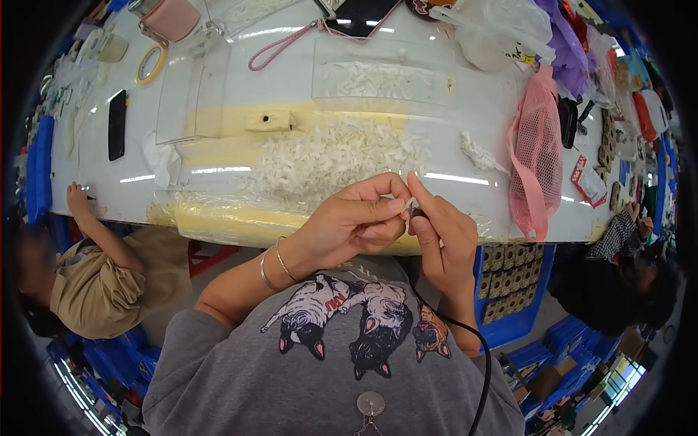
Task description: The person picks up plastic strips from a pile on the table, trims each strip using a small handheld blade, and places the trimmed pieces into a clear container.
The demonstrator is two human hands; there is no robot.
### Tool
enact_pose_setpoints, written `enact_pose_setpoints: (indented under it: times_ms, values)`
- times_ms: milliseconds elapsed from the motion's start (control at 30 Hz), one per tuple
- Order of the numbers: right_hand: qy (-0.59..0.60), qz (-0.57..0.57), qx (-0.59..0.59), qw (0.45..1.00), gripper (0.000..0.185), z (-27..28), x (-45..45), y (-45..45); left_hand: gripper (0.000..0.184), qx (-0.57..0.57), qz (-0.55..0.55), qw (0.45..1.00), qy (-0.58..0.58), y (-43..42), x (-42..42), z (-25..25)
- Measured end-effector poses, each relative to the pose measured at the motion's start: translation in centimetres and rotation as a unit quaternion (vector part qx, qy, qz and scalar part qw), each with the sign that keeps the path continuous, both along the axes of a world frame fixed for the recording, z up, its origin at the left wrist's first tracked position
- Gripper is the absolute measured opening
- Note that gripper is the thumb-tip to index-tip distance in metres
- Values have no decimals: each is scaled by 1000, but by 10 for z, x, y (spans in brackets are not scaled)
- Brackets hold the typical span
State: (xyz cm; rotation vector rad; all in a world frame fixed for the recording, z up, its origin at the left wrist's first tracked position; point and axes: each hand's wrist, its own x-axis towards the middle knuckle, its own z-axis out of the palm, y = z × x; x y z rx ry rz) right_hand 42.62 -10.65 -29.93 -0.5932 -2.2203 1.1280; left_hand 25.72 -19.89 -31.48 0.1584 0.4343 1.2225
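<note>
My left hand [356, 221], with two bangles at the wrist, is closed in a pinch on a small white strip [408, 211]. Close against it, my right hand [445, 231] has its thumb and forefinger pinched around a small dark object [416, 213], whose kind is too small to make out. The fingertips of both hands meet at the strip, just over the table's front edge. Just beyond them lies a wide heap of loose white strips [334, 160]. A block with a dark hole [270, 120] sits behind the heap.
A clear tray [378, 78] holds more white pieces. A mesh pink bag [538, 160] lies at right, beside crumpled tissue [480, 152]. At left are a black phone [117, 125], tape roll [150, 65] and clear box [190, 91]. Below right stands a blue crate [512, 291]. People sit either side.
</note>
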Motion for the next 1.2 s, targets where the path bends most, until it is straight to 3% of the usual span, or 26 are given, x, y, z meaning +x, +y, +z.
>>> enact_pose_setpoints:
  times_ms: [133, 233, 333, 533, 633, 833, 933, 1200]
  values:
    - [-16, 1, 4, 1000, 48, 3, 0, -1, 13, 0, 0, 1000, 17, -1, -1, 0]
    - [-93, -6, 41, 995, 48, 7, 6, 0, 10, -8, 3, 1000, 22, -2, 0, 1]
    - [-33, 4, 7, 999, 48, 5, 1, 0, 12, -19, 8, 999, 25, -1, 0, 3]
    - [-88, 13, 32, 996, 48, 9, 4, 3, 15, -17, 15, 999, 47, -3, 2, 2]
    - [-1, 13, 20, 1000, 49, 1, -1, 1, 16, -19, 18, 998, 55, -3, 1, 3]
    - [-79, 14, 27, 996, 48, 7, 4, 1, 16, -29, 22, 997, 67, -4, 2, 5]
    - [-12, 18, 21, 1000, 49, -1, 0, 0, 17, -28, 27, 997, 73, -5, 2, 4]
    - [-35, -4, 71, 997, 46, -5, -1, -1, 16, -26, 39, 995, 86, -6, 3, 1]
